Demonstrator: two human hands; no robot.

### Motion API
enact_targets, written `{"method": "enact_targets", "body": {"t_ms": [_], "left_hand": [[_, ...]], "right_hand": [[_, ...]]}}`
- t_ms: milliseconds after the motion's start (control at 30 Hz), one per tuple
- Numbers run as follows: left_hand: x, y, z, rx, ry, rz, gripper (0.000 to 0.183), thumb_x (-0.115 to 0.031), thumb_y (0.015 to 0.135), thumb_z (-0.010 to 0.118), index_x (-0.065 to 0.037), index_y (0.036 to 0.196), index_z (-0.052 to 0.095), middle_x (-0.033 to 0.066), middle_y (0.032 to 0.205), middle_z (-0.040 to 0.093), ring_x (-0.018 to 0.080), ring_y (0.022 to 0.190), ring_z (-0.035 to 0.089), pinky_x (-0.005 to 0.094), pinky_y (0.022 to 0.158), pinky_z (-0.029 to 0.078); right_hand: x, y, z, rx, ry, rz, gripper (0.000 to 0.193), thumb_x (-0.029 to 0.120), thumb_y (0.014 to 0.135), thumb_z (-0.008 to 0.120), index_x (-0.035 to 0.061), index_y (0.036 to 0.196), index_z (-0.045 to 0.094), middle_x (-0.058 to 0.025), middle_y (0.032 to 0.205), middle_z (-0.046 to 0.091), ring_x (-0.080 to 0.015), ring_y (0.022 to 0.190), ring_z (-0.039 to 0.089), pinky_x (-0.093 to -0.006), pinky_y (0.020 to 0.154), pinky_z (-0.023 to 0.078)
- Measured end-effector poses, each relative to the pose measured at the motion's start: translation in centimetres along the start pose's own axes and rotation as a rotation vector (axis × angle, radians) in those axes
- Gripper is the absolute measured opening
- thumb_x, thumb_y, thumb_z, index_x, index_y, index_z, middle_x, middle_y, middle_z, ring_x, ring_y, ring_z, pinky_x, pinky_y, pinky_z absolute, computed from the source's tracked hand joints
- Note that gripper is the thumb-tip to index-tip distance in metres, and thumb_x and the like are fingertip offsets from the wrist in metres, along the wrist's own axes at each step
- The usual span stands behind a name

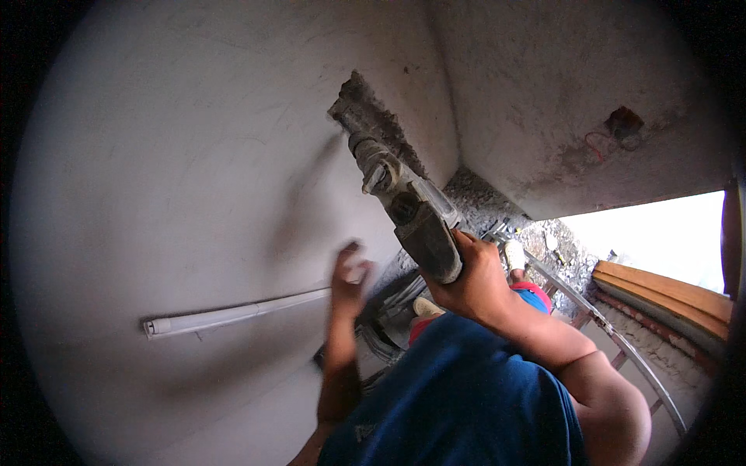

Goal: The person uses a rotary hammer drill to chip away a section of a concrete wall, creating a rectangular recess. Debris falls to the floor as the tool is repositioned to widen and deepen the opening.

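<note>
My right hand (468, 279) on power tool (426, 239): casing matt, dust-dulled, plastic-looking; nose (378, 165) ahead of my grip scuffed, metallic. Beyond: rough, crumbled groove (377, 116) in smoother matt wall (194, 171). Left of grip: smooth white plastic-looking tube (233, 314). Right: wooden beam (660, 292), dull metal ladder (622, 342). Below: blue cloth shirt (458, 396).

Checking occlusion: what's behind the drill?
Around the front of the drill, held in the right hand, pale wall and a rough gouge show. Whatever lies directly behind its body is covered.
</note>
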State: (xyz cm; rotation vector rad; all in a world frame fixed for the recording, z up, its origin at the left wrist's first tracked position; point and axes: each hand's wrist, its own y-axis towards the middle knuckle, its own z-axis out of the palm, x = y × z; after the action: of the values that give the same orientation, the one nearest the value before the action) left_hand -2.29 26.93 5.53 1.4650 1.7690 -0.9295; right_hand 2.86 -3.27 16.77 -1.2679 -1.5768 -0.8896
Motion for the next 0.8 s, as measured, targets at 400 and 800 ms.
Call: {"method": "enact_targets", "body": {"t_ms": [400,800], "left_hand": [[-0.9,3.9,14.5,0.428,-0.918,-0.056,0.080,-0.040,0.086,0.085,0.000,0.144,0.048,0.0162,0.144,0.053,0.0285,0.136,0.051,0.0436,0.110,0.047],[2.1,-0.3,11.8,0.463,-0.733,-0.169,0.078,-0.039,0.086,0.085,0.000,0.143,0.049,0.0150,0.143,0.054,0.0268,0.133,0.053,0.0431,0.110,0.048]], "right_hand": [[1.3,-0.1,1.2,-0.114,-0.024,-0.018,0.036,0.016,0.069,0.081,-0.0007,0.097,0.066,-0.0235,0.090,0.069,-0.0422,0.084,0.071,-0.0466,0.073,0.058],[1.8,-0.5,1.0,-0.003,-0.222,-0.015,0.055,0.032,0.061,0.085,0.0036,0.103,0.063,-0.0155,0.098,0.068,-0.0371,0.086,0.071,-0.0458,0.075,0.059]]}}
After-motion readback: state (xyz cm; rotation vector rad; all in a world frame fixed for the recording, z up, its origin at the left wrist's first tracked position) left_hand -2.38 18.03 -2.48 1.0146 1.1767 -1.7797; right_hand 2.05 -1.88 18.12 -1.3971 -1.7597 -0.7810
